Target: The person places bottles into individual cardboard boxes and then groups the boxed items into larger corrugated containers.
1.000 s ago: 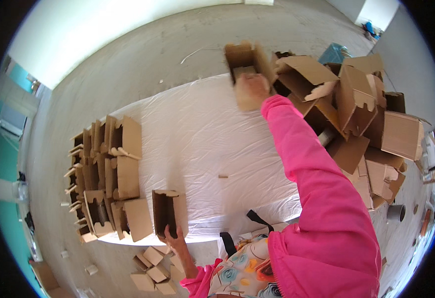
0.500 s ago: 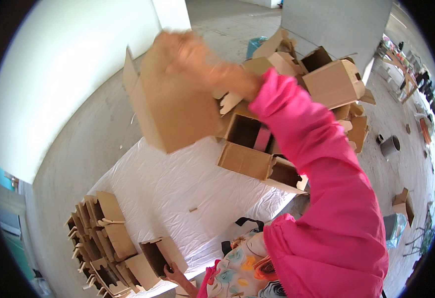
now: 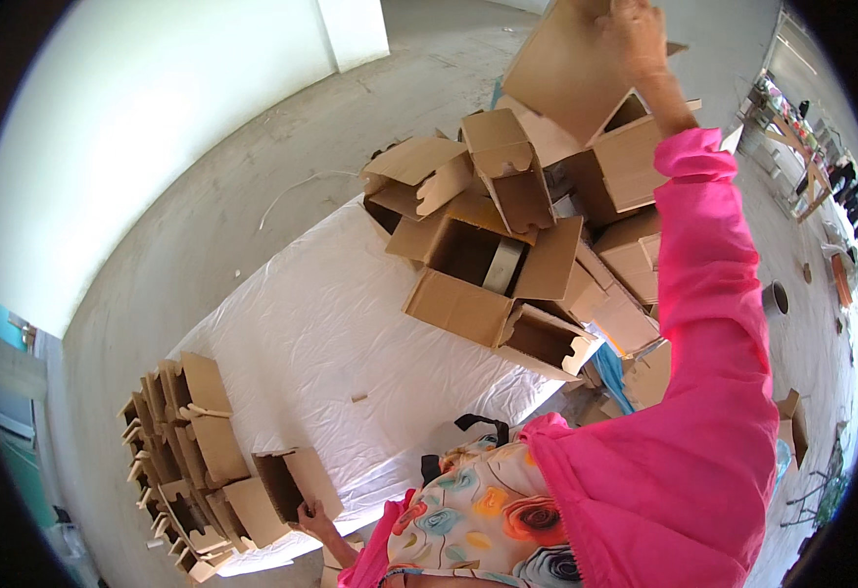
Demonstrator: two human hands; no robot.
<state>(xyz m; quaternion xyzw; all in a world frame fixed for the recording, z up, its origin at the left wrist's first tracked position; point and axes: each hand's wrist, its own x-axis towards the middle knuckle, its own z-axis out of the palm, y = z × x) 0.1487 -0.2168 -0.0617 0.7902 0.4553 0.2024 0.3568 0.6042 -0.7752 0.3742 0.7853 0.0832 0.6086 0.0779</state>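
At the far right my right arm is stretched out, and my right hand (image 3: 637, 41) is closed on a large brown cardboard box (image 3: 568, 80), raised above a heap of boxes. The upper part of that box runs out of the picture. Low on the left, my left hand (image 3: 315, 519) grips the lower edge of a smaller open cardboard box (image 3: 313, 478), which stands on a white sheet (image 3: 351, 343). Beside this box several similar cardboard boxes (image 3: 215, 441) are packed together in rows, with flaps sticking out.
A loose heap of open cardboard boxes (image 3: 458, 306) covers the sheet's far right side. One of them holds a pale piece (image 3: 502, 267). A scrap of cardboard (image 3: 358, 398) lies on the sheet. A dark pot (image 3: 775, 298) and a wooden table (image 3: 791, 147) stand to the right.
My right hand has carried the large box from the upper middle to the far right, uncovering more of the heap. My left hand stays on the smaller box.
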